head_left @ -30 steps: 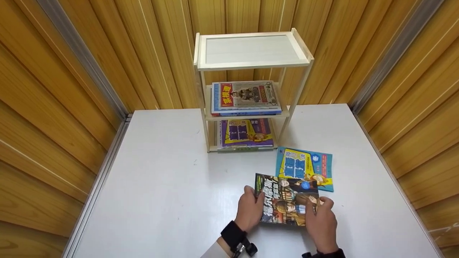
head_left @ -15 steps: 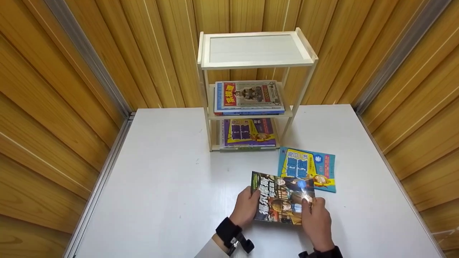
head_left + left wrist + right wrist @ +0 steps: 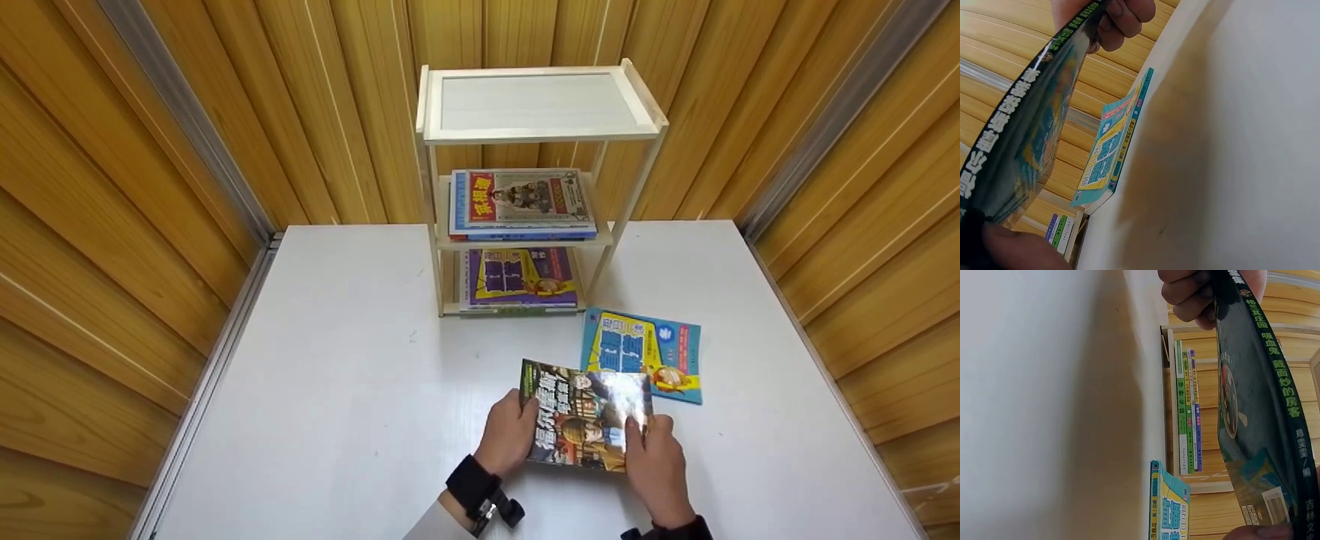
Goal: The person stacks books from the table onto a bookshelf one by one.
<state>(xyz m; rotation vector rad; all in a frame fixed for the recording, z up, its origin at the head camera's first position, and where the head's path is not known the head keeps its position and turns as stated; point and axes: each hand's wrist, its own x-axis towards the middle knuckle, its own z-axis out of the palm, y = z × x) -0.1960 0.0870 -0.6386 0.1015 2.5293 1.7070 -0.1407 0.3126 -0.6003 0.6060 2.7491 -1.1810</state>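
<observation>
Both hands hold a dark illustrated book (image 3: pixel 574 420) above the table, its cover facing up and catching a bright glare at the right. My left hand (image 3: pixel 506 433) grips its left edge, thumb on the cover. At the opposite edge my right hand (image 3: pixel 657 465) pinches it, thumb on top and fingers underneath. In the right wrist view the spine of the dark book (image 3: pixel 1280 377) and its back cover show. Just behind it, a teal and yellow book (image 3: pixel 679 360) lies flat on the table, partly covered in the head view by the held one.
A pale three-tier shelf (image 3: pixel 544 136) stands at the back. Its middle tier bears a stack of books (image 3: pixel 525 199), and the lowest tier holds another stack with a purple book (image 3: pixel 517 277) on top. Wood-patterned walls (image 3: pixel 97 187) enclose the white table (image 3: pixel 322 375).
Both hands have shifted slightly left with the dark book. The glare on its cover has grown. The head view has moved a little; the teal book and shelf stay in place.
</observation>
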